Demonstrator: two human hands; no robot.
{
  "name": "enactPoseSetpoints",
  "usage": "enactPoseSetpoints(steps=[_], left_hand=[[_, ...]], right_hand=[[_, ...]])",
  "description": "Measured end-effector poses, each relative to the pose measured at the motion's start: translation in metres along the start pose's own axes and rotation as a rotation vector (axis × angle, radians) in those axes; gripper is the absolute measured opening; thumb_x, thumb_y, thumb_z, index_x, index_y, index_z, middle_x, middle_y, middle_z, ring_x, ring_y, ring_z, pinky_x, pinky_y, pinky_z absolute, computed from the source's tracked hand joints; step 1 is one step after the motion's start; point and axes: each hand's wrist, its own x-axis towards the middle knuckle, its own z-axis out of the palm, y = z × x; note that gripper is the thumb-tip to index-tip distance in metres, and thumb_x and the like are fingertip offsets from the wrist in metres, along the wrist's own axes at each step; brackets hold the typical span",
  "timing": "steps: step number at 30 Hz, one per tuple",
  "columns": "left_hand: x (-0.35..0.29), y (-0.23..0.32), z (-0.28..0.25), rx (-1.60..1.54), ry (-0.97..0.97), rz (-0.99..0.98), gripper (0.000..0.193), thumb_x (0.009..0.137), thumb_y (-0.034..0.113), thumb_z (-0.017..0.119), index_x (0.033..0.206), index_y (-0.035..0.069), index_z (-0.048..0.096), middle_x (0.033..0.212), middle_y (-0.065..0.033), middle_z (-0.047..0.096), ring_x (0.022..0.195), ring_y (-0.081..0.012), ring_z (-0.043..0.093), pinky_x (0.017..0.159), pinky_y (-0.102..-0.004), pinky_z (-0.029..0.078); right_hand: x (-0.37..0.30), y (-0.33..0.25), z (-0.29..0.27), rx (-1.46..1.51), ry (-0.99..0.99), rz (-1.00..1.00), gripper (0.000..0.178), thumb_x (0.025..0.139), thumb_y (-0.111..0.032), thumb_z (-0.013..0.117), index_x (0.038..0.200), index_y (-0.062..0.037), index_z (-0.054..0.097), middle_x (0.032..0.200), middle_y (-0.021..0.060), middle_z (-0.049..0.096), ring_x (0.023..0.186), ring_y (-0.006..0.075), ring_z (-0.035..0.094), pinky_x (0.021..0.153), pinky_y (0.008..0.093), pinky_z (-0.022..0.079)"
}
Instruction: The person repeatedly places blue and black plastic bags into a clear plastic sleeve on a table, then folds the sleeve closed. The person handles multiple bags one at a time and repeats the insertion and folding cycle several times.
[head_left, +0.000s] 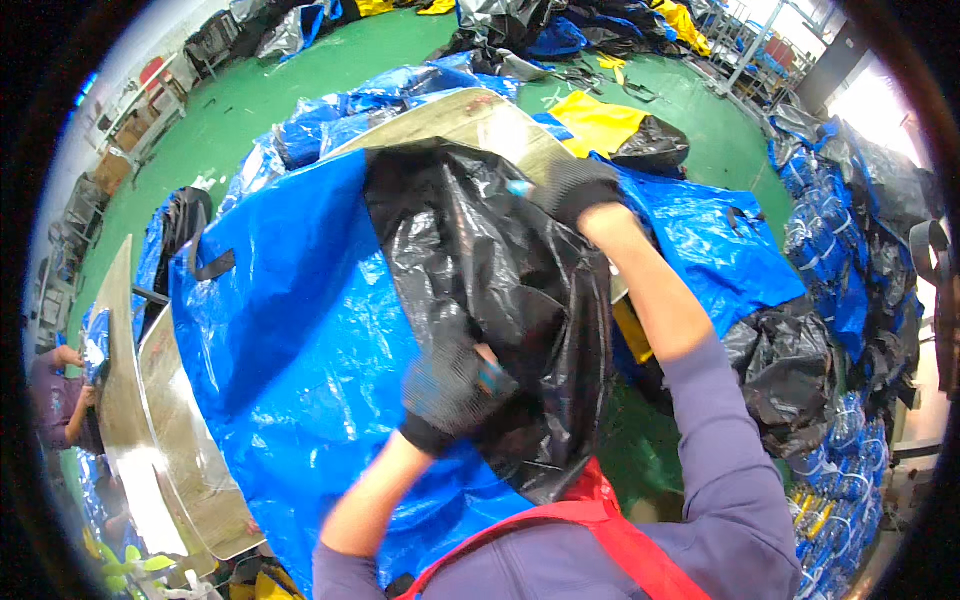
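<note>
A large blue-and-black plastic bag (300,330) is spread over a table, its glossy black panel (480,240) wrinkled in front of me. A short black strap (213,265) is on its left side. My left hand (450,390), in a dark grey knit glove, is closed on the lower part of the black panel; a bare fingertip shows. Farther out and to the right, my right hand (580,190), gloved alike, is closed at the panel's far right edge. Its fingertips are partly hidden, with a light-blue patch beside them.
The pale tabletop (450,120) shows beyond the bag. Another blue-and-black bag (700,230) lies at the right, past a yellow-and-black piece (610,125). Bundled blue bags (830,240) are stacked at far right. Another person's hands (72,357) work at far left.
</note>
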Motion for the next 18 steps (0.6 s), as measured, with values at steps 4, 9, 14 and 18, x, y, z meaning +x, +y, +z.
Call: enactPoseSetpoints(steps=[4,9,14,18], left_hand=[[0.038,-0.036,0.011,0.115,0.154,0.044,0.083,0.075,0.055,0.066,0.142,0.014,0.039,0.144,-0.0206,0.038,0.133,-0.0395,0.035,0.109,-0.0509,0.027],[0.031,-0.056,0.051,0.269,0.070,0.026,0.092,0.072,0.069,0.059,0.145,0.018,0.035,0.151,-0.0195,0.029,0.139,-0.0380,0.026,0.111,-0.0616,0.010],[0.036,-0.058,0.065,0.317,-0.040,0.013,0.083,0.075,0.073,0.052,0.143,0.026,0.041,0.150,-0.0208,0.028,0.139,-0.0415,0.023,0.110,-0.0631,0.010],[-0.003,-0.053,0.028,0.348,-0.104,-0.016,0.071,0.079,0.066,0.053,0.137,0.026,0.046,0.148,-0.0153,0.035,0.136,-0.0414,0.031,0.106,-0.0697,0.015]], right_hand=[[-0.108,0.040,0.009,-0.291,-0.194,0.022,0.071,0.085,-0.063,0.047,0.117,-0.0009,0.061,0.112,0.0252,0.063,0.110,0.0402,0.057,0.097,0.0476,0.039],[-0.157,0.106,0.019,0.102,-0.494,0.122,0.047,0.084,-0.042,0.057,0.099,0.0011,0.068,0.098,0.0270,0.066,0.090,0.0398,0.063,0.087,0.0471,0.046],[-0.132,0.057,-0.029,-0.235,0.159,0.189,0.034,0.086,-0.024,0.055,0.114,-0.0059,0.060,0.101,0.0193,0.065,0.094,0.0352,0.063,0.082,0.0439,0.050],[-0.095,-0.011,0.024,0.055,-0.167,-0.300,0.056,0.086,-0.046,0.054,0.133,-0.0157,0.050,0.120,0.0211,0.059,0.112,0.0388,0.056,0.097,0.0445,0.042]])
